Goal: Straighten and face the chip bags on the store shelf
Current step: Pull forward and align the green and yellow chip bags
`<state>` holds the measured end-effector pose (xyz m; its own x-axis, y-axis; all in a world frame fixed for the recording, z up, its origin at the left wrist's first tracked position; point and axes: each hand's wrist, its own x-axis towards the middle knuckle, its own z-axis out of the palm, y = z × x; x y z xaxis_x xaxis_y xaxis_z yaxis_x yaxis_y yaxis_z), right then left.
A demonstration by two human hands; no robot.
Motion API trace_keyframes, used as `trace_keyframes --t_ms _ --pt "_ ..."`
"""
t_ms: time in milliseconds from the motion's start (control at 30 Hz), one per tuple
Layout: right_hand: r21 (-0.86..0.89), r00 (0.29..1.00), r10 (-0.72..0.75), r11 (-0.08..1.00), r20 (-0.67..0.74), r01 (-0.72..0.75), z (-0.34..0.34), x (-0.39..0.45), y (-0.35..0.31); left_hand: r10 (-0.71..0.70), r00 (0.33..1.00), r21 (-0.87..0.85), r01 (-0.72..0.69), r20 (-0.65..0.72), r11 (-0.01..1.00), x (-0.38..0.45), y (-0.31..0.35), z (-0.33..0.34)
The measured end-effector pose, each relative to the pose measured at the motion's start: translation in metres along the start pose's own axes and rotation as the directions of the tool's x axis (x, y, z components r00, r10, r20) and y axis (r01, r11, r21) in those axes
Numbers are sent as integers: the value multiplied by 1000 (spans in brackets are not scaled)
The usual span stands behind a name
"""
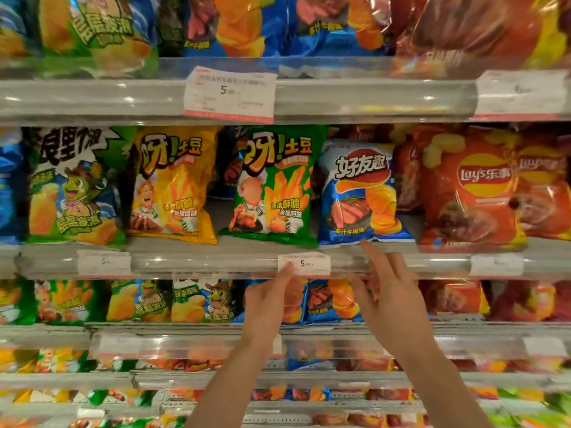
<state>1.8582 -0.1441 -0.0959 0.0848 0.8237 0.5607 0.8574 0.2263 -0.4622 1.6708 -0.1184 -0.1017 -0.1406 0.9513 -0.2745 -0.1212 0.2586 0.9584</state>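
Store shelf point(216, 264): blue chip bag point(360, 193) just above empty right hand point(391, 296).

Open gap behind yellow bag point(174, 183) and green bag point(275, 186) — elsewhere bags crowd

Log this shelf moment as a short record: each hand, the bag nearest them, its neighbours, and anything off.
left hand: empty, fingertip at the price tag on the shelf rail
right hand: empty, fingers spread, just below the blue bag
blue bag: front-facing, slightly tilted
left neighbour: green bag, front-facing
right neighbour: red Lay's bag
off: gap between yellow bag and green bag
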Motion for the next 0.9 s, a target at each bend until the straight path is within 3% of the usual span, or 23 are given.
trace_keyframes --t_ms 267,533,767,900 --pt "-118 997 16 993 -72 -25 10 22 -15 4 999 -111 0 40 994 8 0 3" --pt "-71 980 81 993 -183 -95 21 31 -18 -6 997 -138 16 70 990 11 -1 3" --pt "20 986 111 994 -125 -110 11 38 -18 5 997 -149 5 72 989 15 -4 1" --pt "105 997 -36 993 -69 44 0 62 -30 20 996 -148 -7 84 989 15 -4 0"
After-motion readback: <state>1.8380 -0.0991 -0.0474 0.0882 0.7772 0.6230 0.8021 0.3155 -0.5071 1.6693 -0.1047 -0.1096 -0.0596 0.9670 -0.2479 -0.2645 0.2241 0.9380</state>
